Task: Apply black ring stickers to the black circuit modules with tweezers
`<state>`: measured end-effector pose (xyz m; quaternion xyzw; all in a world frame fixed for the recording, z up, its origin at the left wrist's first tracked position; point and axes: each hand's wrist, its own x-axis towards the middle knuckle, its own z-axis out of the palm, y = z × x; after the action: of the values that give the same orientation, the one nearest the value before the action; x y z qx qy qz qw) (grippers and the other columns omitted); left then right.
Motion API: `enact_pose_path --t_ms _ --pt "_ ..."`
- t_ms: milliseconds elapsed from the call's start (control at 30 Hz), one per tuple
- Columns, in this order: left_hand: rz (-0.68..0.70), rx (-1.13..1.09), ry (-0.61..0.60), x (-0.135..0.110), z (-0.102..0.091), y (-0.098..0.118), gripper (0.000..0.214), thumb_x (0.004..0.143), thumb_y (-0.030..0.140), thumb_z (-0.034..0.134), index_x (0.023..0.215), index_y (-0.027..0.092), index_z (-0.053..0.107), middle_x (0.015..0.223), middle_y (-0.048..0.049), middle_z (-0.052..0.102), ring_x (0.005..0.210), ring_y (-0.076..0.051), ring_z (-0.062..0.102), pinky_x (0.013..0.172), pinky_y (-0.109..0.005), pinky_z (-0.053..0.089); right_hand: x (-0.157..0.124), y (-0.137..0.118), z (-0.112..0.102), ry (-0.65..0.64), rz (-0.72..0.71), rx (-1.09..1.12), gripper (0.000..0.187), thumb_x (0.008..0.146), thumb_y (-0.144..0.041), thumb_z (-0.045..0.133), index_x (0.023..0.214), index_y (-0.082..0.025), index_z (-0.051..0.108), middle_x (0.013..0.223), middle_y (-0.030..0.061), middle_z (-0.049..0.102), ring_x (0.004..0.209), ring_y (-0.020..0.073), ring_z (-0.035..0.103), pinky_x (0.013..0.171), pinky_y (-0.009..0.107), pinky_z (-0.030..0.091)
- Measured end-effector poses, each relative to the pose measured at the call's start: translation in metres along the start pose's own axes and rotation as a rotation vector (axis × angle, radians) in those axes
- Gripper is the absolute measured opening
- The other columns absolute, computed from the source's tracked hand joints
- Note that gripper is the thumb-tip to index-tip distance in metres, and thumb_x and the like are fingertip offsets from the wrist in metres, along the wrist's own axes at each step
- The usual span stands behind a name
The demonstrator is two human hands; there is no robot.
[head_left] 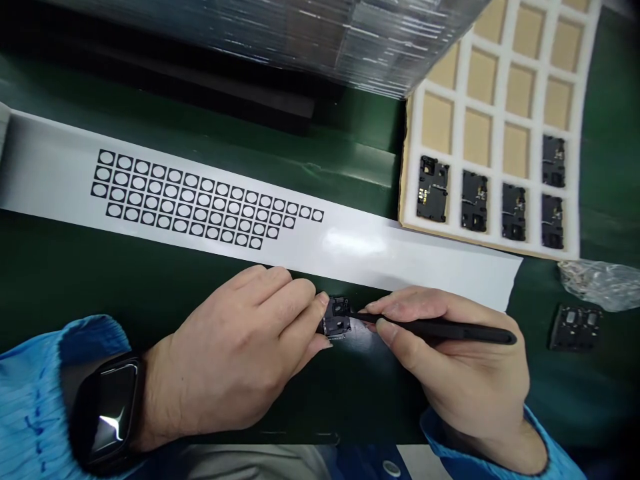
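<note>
On the near side of the white strip [360,243], a small black module [339,317] is held just above the green table [200,293], pinched between the thumb and fingers of the left hand [240,347]. Black tweezers [440,330] are gripped like a pen by the right hand [450,353], also on the strip's near side, and their tip is brought to the module's right edge; whether contact is made cannot be told. Several rows of black square stickers [181,209] with round white centres are carried on the strip's left half. At the far edge of the strip, towards its right end, a white foam tray [490,237] is placed; five of its compartments are filled with black parts [474,201], four along the row nearest the strip and one behind. Beyond the strip's right end, a clear plastic bag [600,283] and a loose black module [576,328] are seen. Clear plastic sheeting [300,33] is stacked well behind the strip, and a black smartwatch [107,410] is worn on the left wrist, near side
</note>
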<state>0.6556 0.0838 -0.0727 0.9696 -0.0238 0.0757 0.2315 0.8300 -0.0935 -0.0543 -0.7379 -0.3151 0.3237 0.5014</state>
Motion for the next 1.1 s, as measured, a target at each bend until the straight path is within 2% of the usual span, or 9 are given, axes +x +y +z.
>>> enact_pose_path --t_ms 1100 --pt "0.003 0.003 0.005 0.0005 -0.0008 -0.0001 0.034 0.104 0.027 0.061 0.129 0.004 0.065 0.103 -0.0103 0.064 0.09 -0.026 0.058 0.073 -0.045 0.049 0.0019 -0.0033 0.0025 0.006 0.003 -0.015 0.019 0.083 -0.003 0.079 0.087 -0.022 0.078 0.089 0.002 0.082 0.082 0.0161 0.08 0.078 0.021 0.067"
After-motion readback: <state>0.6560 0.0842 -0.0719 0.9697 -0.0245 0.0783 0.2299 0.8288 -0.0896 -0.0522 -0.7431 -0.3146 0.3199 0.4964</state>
